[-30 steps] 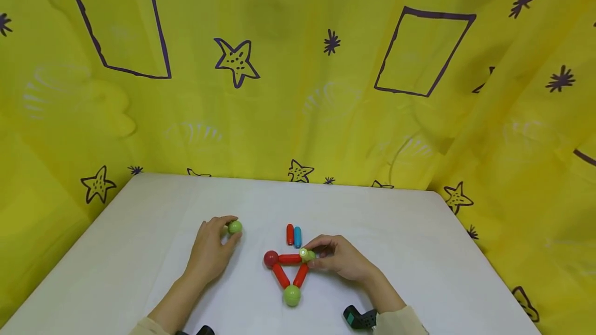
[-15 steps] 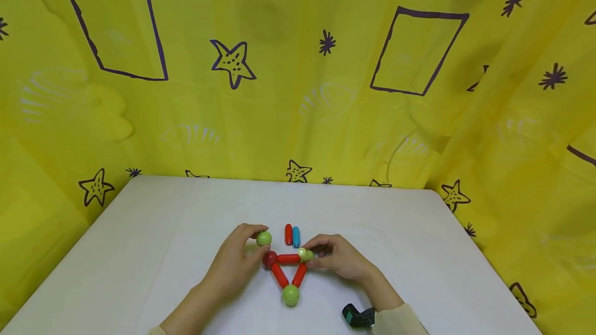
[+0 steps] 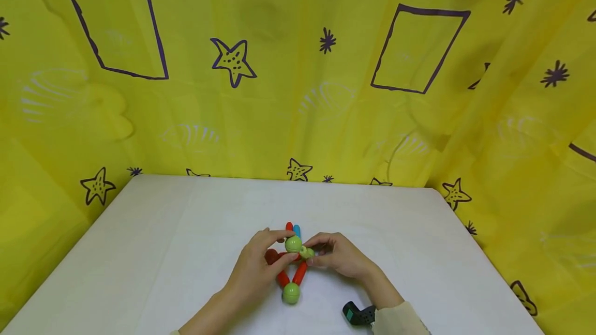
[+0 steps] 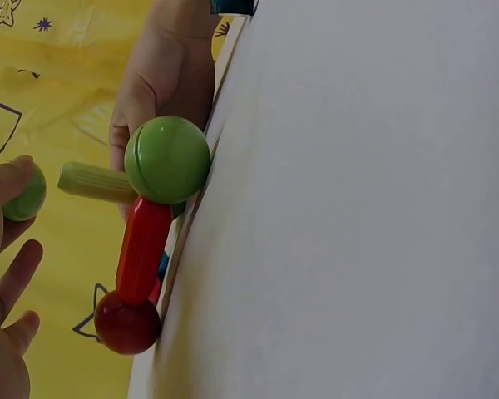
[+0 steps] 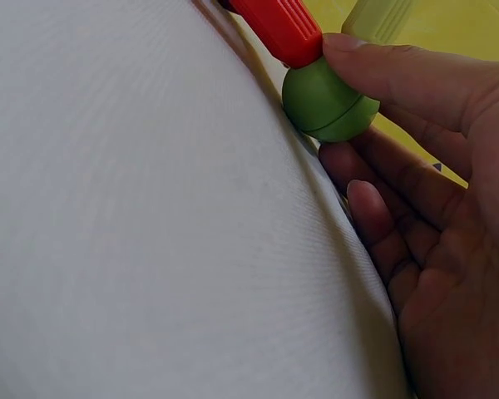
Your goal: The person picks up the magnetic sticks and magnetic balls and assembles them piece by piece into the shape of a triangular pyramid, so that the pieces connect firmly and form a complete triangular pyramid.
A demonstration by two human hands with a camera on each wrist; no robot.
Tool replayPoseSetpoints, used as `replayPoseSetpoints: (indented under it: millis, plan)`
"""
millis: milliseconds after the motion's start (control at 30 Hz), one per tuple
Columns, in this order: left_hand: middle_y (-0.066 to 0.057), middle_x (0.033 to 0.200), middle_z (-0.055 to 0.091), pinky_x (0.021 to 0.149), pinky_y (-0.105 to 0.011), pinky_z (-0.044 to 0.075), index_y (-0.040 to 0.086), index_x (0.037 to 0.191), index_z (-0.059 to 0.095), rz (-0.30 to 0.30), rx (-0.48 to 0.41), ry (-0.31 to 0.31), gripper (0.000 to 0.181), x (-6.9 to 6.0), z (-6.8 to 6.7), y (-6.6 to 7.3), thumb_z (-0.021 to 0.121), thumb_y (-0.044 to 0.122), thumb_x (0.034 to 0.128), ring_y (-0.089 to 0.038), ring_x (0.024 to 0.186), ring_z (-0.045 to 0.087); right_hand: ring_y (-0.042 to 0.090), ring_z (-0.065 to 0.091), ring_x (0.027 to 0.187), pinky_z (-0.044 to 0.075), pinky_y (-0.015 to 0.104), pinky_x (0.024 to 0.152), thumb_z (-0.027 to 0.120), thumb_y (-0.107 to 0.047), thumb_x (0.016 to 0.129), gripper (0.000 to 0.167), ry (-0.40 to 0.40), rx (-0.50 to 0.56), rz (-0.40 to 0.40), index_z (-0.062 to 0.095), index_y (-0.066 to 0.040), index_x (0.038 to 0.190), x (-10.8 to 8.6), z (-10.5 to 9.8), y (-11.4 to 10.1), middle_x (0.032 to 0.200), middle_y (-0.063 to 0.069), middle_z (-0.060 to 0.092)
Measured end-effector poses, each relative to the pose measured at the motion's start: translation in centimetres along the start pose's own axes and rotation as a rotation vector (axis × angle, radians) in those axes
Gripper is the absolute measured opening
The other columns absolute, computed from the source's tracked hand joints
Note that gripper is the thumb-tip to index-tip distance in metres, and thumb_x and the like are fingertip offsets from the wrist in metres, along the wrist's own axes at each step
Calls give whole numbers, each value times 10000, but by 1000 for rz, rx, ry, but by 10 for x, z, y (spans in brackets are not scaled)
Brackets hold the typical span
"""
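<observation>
My left hand (image 3: 261, 260) pinches a green ball (image 3: 293, 244) between thumb and fingers, held above the table. In the left wrist view this green ball (image 4: 27, 195) is apart from the upright yellow-green rod (image 4: 96, 182). My right hand (image 3: 343, 258) holds another green ball (image 3: 310, 254) at a corner of a flat triangle; the rod rises from that ball. Red rods (image 3: 300, 273) join the triangle's balls, among them a green ball (image 3: 291, 293) at the front and a red ball (image 3: 271, 256), partly hidden by my left hand. In the right wrist view, thumb and fingers hold the green ball (image 5: 328, 104).
Behind the left fingers lie a loose red rod (image 3: 289, 226) and a blue rod (image 3: 297, 230). A black device (image 3: 358, 314) is beside the right sleeve. The white table (image 3: 209, 206) ends at a yellow patterned curtain (image 3: 279, 118).
My left hand has carried its green ball rightward, from the triangle's left side to beside the yellow-green rod. The right hand has stayed at its corner of the triangle.
</observation>
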State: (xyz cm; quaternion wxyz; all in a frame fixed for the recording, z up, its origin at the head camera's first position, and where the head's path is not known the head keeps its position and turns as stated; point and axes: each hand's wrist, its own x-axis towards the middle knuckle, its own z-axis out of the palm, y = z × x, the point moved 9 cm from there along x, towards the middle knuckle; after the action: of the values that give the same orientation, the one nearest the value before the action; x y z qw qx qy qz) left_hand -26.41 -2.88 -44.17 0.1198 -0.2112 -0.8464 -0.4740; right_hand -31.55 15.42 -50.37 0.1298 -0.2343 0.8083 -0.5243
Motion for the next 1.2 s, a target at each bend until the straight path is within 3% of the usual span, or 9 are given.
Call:
replayPoseSetpoints:
  millis: [33, 167, 200, 267, 533, 767, 1033, 1200]
  plan:
    - [230, 1071, 623, 940, -336, 542, 392, 1237, 686, 4, 0, 2, 388, 1, 1, 1, 821, 306, 884, -166, 912, 609, 159, 599, 971, 485, 252, 857, 815, -124, 874, 293, 0, -2, -4, 765, -132, 1163, 0, 0, -1, 1157, 73, 736]
    - [238, 1069, 632, 863, -265, 544, 384, 1260, 692, -7, 16, -1, 375, 1, 7, 3, 797, 369, 900, -152, 795, 568, 168, 601, 981, 489, 255, 872, 797, -121, 887, 279, 0, -10, -6, 760, -122, 1164, 0, -2, -2, 1169, 79, 734]
    - [233, 1075, 636, 861, -257, 543, 382, 1263, 693, -10, 22, 1, 374, 1, 7, 3, 794, 374, 903, -153, 799, 566, 169, 601, 985, 489, 256, 875, 794, -125, 891, 281, -1, -9, -4, 759, -124, 1170, 0, -2, -3, 1173, 78, 734]
    - [216, 1088, 639, 723, -232, 518, 367, 1267, 698, -18, 17, 4, 371, 1, 8, 3, 793, 368, 908, -152, 811, 573, 173, 596, 994, 483, 258, 874, 795, -137, 893, 301, -4, -5, -5, 754, -133, 1191, 0, -2, -4, 1182, 73, 734]
    - [201, 1096, 671, 775, -272, 535, 333, 1288, 710, 18, 30, 1, 412, 2, 9, 6, 819, 308, 891, -165, 947, 614, 145, 628, 1040, 482, 267, 857, 801, -167, 905, 304, -2, 22, -75, 744, -167, 1204, 0, 2, -10, 1157, -13, 735]
    - [228, 1138, 681, 787, -279, 540, 370, 1327, 676, 52, 41, -17, 460, 2, 8, 7, 817, 313, 893, -167, 993, 626, 132, 652, 1024, 518, 293, 917, 770, -135, 931, 255, -20, 63, -120, 755, -75, 1178, 2, 8, -12, 1142, -83, 742]
    - [167, 1179, 663, 822, -271, 543, 312, 1387, 639, 40, 66, -78, 584, 5, 10, 4, 867, 291, 850, -130, 1055, 604, 145, 656, 1011, 526, 302, 917, 772, -130, 929, 257, -18, 87, -116, 756, -48, 1173, 2, 6, -12, 1124, -96, 744]
    - [105, 1284, 633, 846, -285, 557, 224, 1377, 641, 4, 93, -165, 604, 7, 11, -7, 885, 308, 832, -139, 1048, 579, 142, 651, 1027, 511, 314, 937, 778, -131, 924, 267, -17, 94, -100, 762, -67, 1182, 2, 6, -8, 1134, -84, 747]
